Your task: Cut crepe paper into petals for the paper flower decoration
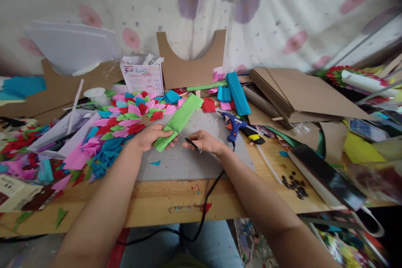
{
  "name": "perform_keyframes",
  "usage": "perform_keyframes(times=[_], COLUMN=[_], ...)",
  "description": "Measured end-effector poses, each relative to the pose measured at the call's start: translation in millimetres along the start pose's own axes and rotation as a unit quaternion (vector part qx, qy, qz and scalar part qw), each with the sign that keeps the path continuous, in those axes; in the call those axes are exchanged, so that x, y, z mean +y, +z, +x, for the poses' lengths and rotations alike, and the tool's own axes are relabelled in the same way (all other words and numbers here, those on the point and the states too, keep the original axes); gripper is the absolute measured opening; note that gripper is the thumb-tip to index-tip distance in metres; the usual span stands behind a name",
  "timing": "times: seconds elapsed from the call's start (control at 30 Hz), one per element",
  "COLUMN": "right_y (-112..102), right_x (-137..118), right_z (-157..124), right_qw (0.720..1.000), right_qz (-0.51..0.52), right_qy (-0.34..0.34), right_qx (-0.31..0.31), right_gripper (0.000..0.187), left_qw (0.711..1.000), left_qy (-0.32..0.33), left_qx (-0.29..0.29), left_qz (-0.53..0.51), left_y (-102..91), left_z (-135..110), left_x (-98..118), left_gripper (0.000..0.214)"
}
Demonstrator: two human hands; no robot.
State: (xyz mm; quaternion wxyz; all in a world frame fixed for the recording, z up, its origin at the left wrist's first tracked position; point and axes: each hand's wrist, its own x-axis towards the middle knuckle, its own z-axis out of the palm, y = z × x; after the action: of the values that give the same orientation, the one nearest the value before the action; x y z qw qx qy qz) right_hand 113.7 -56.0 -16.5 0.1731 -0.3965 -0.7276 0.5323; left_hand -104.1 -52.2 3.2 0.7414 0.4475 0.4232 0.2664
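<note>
My left hand (153, 136) grips a folded strip of green crepe paper (182, 117), held at a slant above the grey cutting mat (201, 167). In my right hand (204, 141) is a pair of scissors (192, 144), its blades lying across the lower part of the strip. Some fingers of the left hand are hidden behind the paper. Just right of the strip's far end lies a piece of red crepe paper (209, 105). A small blue scrap (155, 163) rests on the mat below my left hand.
A blue glue gun (234, 125) and a yellow-black cutter (253, 135) lie right of the mat. Colourful paper petals (132, 113) pile up on the left. Cardboard sheets (314, 92), a phone (329, 176) and dark beads (297, 185) occupy the right. A black cord (205, 209) hangs over the front edge.
</note>
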Motion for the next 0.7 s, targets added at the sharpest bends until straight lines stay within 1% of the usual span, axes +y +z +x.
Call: perform_keyframes(times=[0.1,0.23,0.43,0.53,0.7], right_y=[-2,-5,-5,-3,1], right_x=[-1,-2,-8,-9,-4], right_z=[-1,-2,-4,-4,-1], right_qw=[1.0,0.999,0.992,0.994,0.999], right_qz=[-0.017,-0.046,-0.124,-0.11,-0.038], right_qy=[-0.003,-0.005,-0.004,-0.014,-0.016], right_qx=[0.007,-0.003,-0.008,-0.008,0.002], right_gripper=[0.047,0.047,0.046,0.046,0.048], left_qw=[1.0,0.999,0.999,1.0,1.0], left_qy=[0.021,0.032,0.007,0.0,0.003], left_qx=[0.013,0.039,0.019,0.007,-0.01], left_qz=[0.018,0.018,0.031,0.03,0.004], left_y=[3.9,9.5,10.7,8.9,3.1], left_z=[-1,0,6,6,2], left_x=[2,1,-4,-4,-2], left_gripper=[0.013,0.015,0.014,0.016,0.016])
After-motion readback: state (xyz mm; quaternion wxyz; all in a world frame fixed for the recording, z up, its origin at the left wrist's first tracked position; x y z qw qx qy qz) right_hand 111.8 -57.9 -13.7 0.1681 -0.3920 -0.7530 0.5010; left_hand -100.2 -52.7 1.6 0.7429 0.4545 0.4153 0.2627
